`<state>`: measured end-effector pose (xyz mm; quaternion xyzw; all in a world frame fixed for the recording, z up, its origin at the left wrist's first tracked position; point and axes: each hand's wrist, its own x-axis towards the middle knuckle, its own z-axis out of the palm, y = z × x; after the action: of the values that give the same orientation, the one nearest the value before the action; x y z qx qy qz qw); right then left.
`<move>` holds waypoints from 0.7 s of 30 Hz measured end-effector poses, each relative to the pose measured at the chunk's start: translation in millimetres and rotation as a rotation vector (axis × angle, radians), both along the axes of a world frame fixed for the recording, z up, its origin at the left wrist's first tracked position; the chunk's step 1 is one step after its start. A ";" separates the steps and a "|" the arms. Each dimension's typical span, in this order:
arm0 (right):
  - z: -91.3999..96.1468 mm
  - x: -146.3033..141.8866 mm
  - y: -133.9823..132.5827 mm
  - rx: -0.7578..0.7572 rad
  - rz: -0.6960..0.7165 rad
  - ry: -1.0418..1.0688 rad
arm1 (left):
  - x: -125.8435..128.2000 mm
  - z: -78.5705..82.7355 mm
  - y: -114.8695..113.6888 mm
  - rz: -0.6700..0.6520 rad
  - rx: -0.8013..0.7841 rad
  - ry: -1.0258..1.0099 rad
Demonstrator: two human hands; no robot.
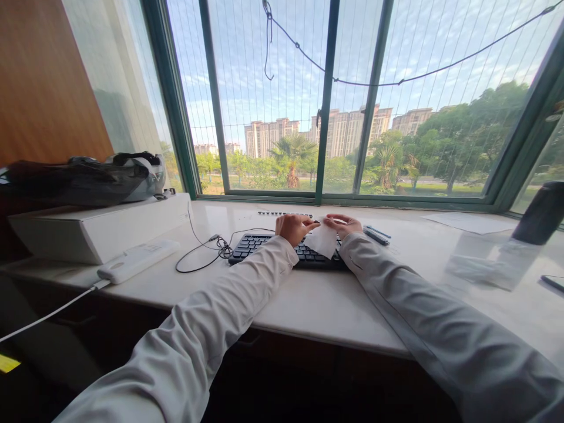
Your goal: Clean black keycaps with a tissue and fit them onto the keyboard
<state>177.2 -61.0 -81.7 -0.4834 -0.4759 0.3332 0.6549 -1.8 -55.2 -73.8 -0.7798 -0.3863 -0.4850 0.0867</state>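
A black keyboard [264,245] lies on the white window counter [308,299], its cable coiled at its left end. Both my hands hover over its far right part, holding a white tissue or wipe [323,239] between them. My left hand [294,227] is closed in a fist with its fingers pinching the upper left edge of the sheet. My right hand [346,224] pinches the upper right edge. The sheet hangs down over the keys. Both arms wear long white sleeves.
A white box-like device [97,232] with a black bag [83,179] on top stands at the left, a white power strip [136,259] in front of it. Pens [375,234] lie right of the keyboard. A dark cylinder [540,212], clear plastic sheet [489,263] and paper [471,222] sit at the right.
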 end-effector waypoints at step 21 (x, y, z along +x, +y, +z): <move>-5.1 -13.5 0.7 -0.047 0.340 0.222 | 2.6 -5.7 1.9 -0.054 0.142 0.089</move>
<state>163.7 -60.3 -86.8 -0.3714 -0.4676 0.5013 0.6262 0.7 -53.3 -79.4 -0.8026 -0.3256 -0.4782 0.1457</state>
